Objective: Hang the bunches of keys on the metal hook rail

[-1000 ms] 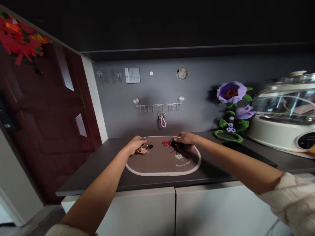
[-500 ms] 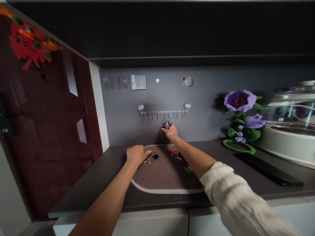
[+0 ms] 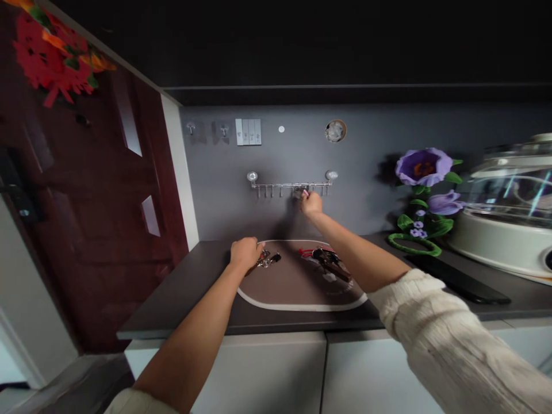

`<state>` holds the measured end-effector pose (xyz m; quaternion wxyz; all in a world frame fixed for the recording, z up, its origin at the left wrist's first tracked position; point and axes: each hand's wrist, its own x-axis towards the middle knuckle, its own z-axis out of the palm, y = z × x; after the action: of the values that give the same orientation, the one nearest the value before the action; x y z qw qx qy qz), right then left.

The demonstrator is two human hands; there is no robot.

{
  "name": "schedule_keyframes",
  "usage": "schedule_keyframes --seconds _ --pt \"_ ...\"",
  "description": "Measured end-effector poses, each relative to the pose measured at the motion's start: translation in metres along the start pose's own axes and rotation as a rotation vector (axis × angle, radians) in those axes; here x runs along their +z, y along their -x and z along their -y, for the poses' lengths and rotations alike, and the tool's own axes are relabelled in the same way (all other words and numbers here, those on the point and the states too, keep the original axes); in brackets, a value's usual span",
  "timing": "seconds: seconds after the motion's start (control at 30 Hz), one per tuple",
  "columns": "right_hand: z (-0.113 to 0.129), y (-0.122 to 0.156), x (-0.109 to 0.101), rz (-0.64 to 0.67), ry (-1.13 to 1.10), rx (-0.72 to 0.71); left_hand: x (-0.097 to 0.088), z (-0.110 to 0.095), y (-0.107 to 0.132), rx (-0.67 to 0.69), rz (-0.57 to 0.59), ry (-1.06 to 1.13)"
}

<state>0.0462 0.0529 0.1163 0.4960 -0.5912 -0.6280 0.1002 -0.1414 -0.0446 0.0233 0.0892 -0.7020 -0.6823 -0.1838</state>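
Note:
My right hand (image 3: pixel 312 203) is raised to a clear hook rail (image 3: pixel 284 185) on the grey wall. Its fingers pinch a key ring (image 3: pixel 298 194) with a small pink part, close against the hooks; the fingers hide much of it. My left hand (image 3: pixel 245 253) rests at the left side of a brown mat (image 3: pixel 280 290) with a white rim, thumb apart and the other fingertips hidden from view. Beside that thumb lies a bunch of keys (image 3: pixel 269 260). More keys with red and dark parts (image 3: pixel 325 259) lie on the mat's right half, below my right forearm.
Purple artificial flowers (image 3: pixel 425 167), a black flat object (image 3: pixel 470 282) and a white appliance with a clear lid (image 3: pixel 500 236) stand or lie at right. A dark cabinet (image 3: pixel 302 43) overhangs the counter (image 3: pixel 181 293). A dark red door (image 3: pixel 107 230) is at left.
My right hand has risen with the key ring, shifting slightly right along the rail and closer to the hooks. The camera view has tilted down slightly. My left hand stays by the mat's left side.

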Motion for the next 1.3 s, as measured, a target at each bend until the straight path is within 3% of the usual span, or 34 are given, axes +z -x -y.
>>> schedule_keyframes --seconds 0.1,0.27,0.33,0.43,0.57,0.73,0.83,0.9,1.0,1.13,1.3 --pt "0.012 0.009 -0.009 -0.035 -0.039 -0.024 0.002 0.003 -0.002 -0.03 -0.001 0.046" --pt "0.004 0.055 -0.003 0.263 -0.135 0.083 0.006 0.007 -0.005 -0.068 -0.016 0.203" --pt "-0.008 0.079 0.003 0.36 0.055 0.093 0.009 0.008 -0.006 -0.064 -0.028 0.312" --pt "-0.022 0.105 0.008 0.497 0.351 -0.033 0.013 0.008 -0.009 -0.061 -0.051 0.52" --pt "-0.017 0.111 -0.004 0.653 0.477 -0.117 0.013 0.006 -0.01 -0.025 -0.037 0.902" --pt "0.008 0.096 -0.038 0.931 0.156 -0.124 -0.001 0.003 -0.006 0.088 0.121 1.336" --pt "0.007 0.092 -0.049 1.142 -0.268 -0.018 -0.008 0.004 -0.004 0.137 0.245 1.529" --pt "-0.003 0.091 -0.046 1.153 -0.539 0.049 -0.01 0.006 -0.003 0.112 0.316 1.58" --pt "-0.024 0.089 -0.035 1.055 -0.777 0.151 -0.009 0.01 -0.006 0.021 0.388 1.58" --pt "-0.048 0.089 -0.021 0.998 -0.837 0.244 -0.003 0.016 -0.011 -0.042 0.475 1.577" --pt "-0.055 0.093 -0.016 0.997 -0.871 0.266 0.001 0.021 -0.013 -0.072 0.534 1.593"
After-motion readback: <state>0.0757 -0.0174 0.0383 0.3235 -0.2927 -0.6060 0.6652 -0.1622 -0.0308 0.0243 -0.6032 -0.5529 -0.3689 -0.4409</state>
